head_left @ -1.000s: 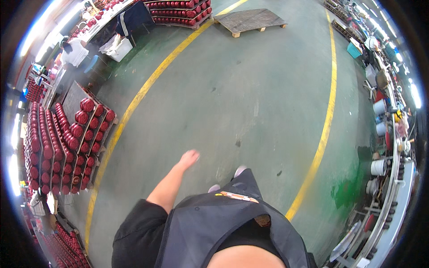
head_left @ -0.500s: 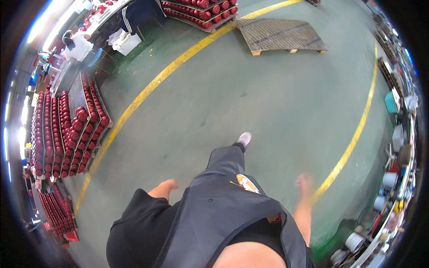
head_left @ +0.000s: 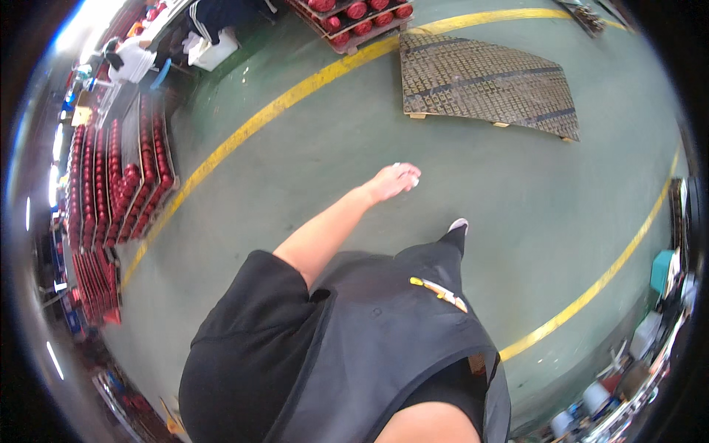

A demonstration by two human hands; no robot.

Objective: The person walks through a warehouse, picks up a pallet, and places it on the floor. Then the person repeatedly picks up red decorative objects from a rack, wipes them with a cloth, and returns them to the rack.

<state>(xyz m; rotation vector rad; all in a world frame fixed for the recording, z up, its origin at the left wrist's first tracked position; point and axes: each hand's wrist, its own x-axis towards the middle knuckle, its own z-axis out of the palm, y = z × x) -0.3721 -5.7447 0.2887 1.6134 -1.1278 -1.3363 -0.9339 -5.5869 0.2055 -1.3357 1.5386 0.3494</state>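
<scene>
The low pallet with a brown, patterned top board and pale wooden blocks point(head_left: 487, 85) lies on the green-grey floor ahead, to the right of the person's bare left hand point(head_left: 395, 182) and well apart from it. That hand is out in front of the body, fingers loosely bent and slightly parted, small white patches at the tips, with nothing visible in the grasp. The right hand is out of view, so I cannot tell how it is held.

For walking here, I would watch the pallet's near edge—low enough to catch a toe—and place the light-coloured shoe point(head_left: 459, 224) clear of it. Arms are best kept away from the tiered stack of dark red, round-ended pieces point(head_left: 133, 184) beyond the curved yellow floor line point(head_left: 266, 111) on the left; those pieces look as though they could roll if knocked.

Compared with half a second ago, the left hand has swung forward from beside the dark grey apron point(head_left: 384, 332), the right hand has gone from sight, and the pallet shows larger and lower in the view.
</scene>
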